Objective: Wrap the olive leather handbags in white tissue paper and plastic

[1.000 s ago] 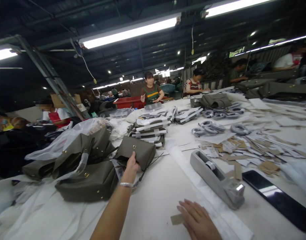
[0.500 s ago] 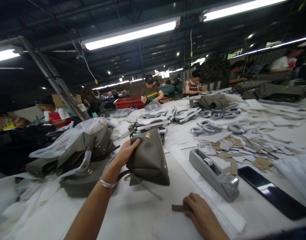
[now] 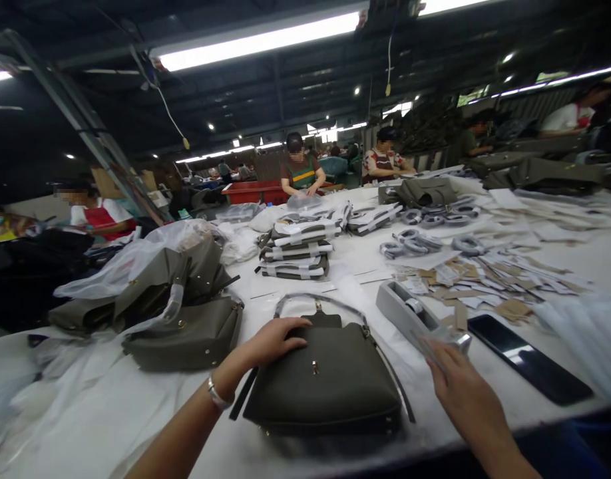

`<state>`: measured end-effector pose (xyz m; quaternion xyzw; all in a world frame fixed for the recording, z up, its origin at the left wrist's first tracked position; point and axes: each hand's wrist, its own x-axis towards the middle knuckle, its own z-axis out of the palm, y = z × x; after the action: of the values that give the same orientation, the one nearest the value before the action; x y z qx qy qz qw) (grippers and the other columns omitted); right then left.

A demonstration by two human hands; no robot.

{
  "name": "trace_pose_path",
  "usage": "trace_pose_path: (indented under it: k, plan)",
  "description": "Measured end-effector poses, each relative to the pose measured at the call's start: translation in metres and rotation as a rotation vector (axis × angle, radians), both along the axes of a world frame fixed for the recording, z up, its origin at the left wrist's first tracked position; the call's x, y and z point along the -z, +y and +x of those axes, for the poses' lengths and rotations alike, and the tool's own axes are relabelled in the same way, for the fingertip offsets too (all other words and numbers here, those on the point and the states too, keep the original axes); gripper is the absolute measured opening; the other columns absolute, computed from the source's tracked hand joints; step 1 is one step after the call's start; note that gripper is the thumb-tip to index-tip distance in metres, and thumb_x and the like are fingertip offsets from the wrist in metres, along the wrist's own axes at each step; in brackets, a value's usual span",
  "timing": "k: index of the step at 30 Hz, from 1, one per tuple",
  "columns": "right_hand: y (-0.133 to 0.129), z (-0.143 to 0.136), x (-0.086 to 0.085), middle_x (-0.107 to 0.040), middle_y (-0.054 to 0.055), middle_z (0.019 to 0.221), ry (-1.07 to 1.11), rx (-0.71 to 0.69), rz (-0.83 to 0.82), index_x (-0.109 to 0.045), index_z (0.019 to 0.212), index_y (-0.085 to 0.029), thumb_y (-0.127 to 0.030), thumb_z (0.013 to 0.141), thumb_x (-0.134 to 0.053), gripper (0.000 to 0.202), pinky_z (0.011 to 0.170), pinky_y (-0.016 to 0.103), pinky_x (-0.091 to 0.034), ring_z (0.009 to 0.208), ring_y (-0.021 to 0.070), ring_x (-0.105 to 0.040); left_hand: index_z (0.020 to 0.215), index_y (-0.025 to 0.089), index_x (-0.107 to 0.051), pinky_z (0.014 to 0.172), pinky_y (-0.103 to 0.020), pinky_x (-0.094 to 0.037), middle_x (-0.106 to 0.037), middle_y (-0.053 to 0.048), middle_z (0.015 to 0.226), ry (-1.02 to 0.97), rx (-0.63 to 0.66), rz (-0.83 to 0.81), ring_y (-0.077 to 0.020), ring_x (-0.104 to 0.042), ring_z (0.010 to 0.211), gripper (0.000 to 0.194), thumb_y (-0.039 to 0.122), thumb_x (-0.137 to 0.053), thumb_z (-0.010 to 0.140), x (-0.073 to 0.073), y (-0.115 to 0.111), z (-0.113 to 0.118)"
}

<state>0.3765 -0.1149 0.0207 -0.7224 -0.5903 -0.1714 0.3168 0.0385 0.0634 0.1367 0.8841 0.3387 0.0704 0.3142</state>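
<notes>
A dark olive handbag (image 3: 330, 379) lies on the white table before me, its handle pointing away and a small metal clasp on its face. My left hand (image 3: 280, 340) rests on the bag's upper left part, fingers apart. To the right of the bag, my right hand (image 3: 455, 379) pinches a thin flat strip (image 3: 432, 352), blurred, beside the grey tape dispenser (image 3: 403, 309). The strip hides part of the dispenser.
More olive bags (image 3: 190, 332) with plastic wrapping lie at left. Wrapped straps (image 3: 298, 249) are stacked behind the bag. At right are a black phone (image 3: 530, 359) and scattered card pieces (image 3: 485, 286). Several people work beyond; one wears a green apron (image 3: 304, 178).
The bag has been turned and laid down nearer, its clasp side now showing. My left hand has moved from gripping it to resting on it. My right hand has moved up and right with the strip.
</notes>
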Motion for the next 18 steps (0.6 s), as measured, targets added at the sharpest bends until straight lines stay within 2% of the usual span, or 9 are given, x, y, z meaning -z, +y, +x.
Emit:
trace_pose_path:
  k: [2,4,6,8,10,12,15,18]
  plan:
    - [-0.003,-0.007,-0.012,-0.064,0.012,0.128,-0.043,-0.055,0.081,-0.054,0.135,-0.019,-0.037,0.100,-0.040,0.042,0.100,0.045,-0.051,0.114,0.0283,-0.063,0.141,0.027,-0.050,0.113,-0.042,-0.034,-0.055,-0.007,0.145,-0.039,-0.075,0.070,-0.0273,-0.049,0.133,0.053,0.033,-0.063,0.090,0.009,-0.010,-0.011]
    - [-0.009,-0.024,-0.029,-0.060,0.010,0.136,-0.044,-0.179,0.089,-0.050,0.140,-0.022,-0.039,0.099,-0.045,0.044,0.105,0.043,-0.048,0.121,0.0265,-0.060,0.145,0.031,-0.045,0.116,-0.041,-0.031,-0.051,-0.005,0.148,-0.055,-0.096,0.079,-0.0249,-0.046,0.137,0.054,0.037,-0.059,0.093,0.014,-0.024,-0.025]
    - [-0.015,-0.047,-0.045,-0.055,0.008,0.143,-0.043,-0.350,0.007,-0.046,0.144,-0.025,-0.040,0.098,-0.050,0.048,0.108,0.039,-0.047,0.129,0.0246,-0.054,0.144,0.034,-0.045,0.119,-0.044,-0.028,-0.050,-0.004,0.149,-0.024,-0.040,0.072,-0.0250,-0.044,0.138,0.056,0.047,-0.060,0.092,0.018,-0.040,-0.037]
    - [-0.016,-0.071,-0.055,-0.049,0.007,0.150,-0.087,-0.517,-0.108,-0.042,0.148,-0.025,-0.041,0.096,-0.055,0.056,0.112,0.042,-0.043,0.138,0.0258,-0.045,0.146,0.036,-0.042,0.121,-0.052,-0.020,-0.042,-0.006,0.155,0.053,0.046,0.102,-0.0295,-0.036,0.144,0.071,0.059,-0.066,0.083,0.024,-0.054,-0.047]
    - [-0.010,-0.089,-0.055,-0.043,0.007,0.154,-0.151,-0.612,-0.201,-0.040,0.149,-0.026,-0.040,0.092,-0.061,0.062,0.114,0.048,-0.040,0.142,0.0292,-0.039,0.149,0.036,-0.037,0.120,-0.061,-0.015,-0.029,-0.009,0.161,0.136,0.094,0.178,-0.0353,-0.023,0.148,0.091,0.068,-0.072,0.072,0.032,-0.065,-0.052]
    - [-0.001,-0.097,-0.048,-0.042,0.009,0.154,-0.172,-0.629,-0.264,-0.041,0.149,-0.025,-0.038,0.089,-0.065,0.067,0.112,0.052,-0.040,0.142,0.0318,-0.038,0.151,0.035,-0.034,0.117,-0.065,-0.018,-0.024,-0.012,0.162,0.197,0.074,0.243,-0.0384,-0.018,0.149,0.101,0.067,-0.078,0.065,0.040,-0.072,-0.054]
    - [0.008,-0.096,-0.035,-0.048,0.010,0.150,-0.151,-0.644,-0.334,-0.043,0.148,-0.024,-0.039,0.086,-0.070,0.070,0.111,0.052,-0.041,0.139,0.0321,-0.042,0.150,0.033,-0.036,0.115,-0.066,-0.024,-0.029,-0.012,0.160,0.267,0.045,0.274,-0.0382,-0.022,0.148,0.099,0.055,-0.084,0.065,0.048,-0.081,-0.053]
    - [0.010,-0.090,-0.037,-0.053,0.009,0.146,-0.159,-0.699,-0.404,-0.045,0.147,-0.025,-0.041,0.083,-0.073,0.071,0.110,0.053,-0.041,0.137,0.0327,-0.045,0.148,0.034,-0.037,0.114,-0.068,-0.025,-0.034,-0.011,0.158,0.290,0.061,0.291,-0.0383,-0.024,0.148,0.094,0.046,-0.084,0.068,0.046,-0.091,-0.051]
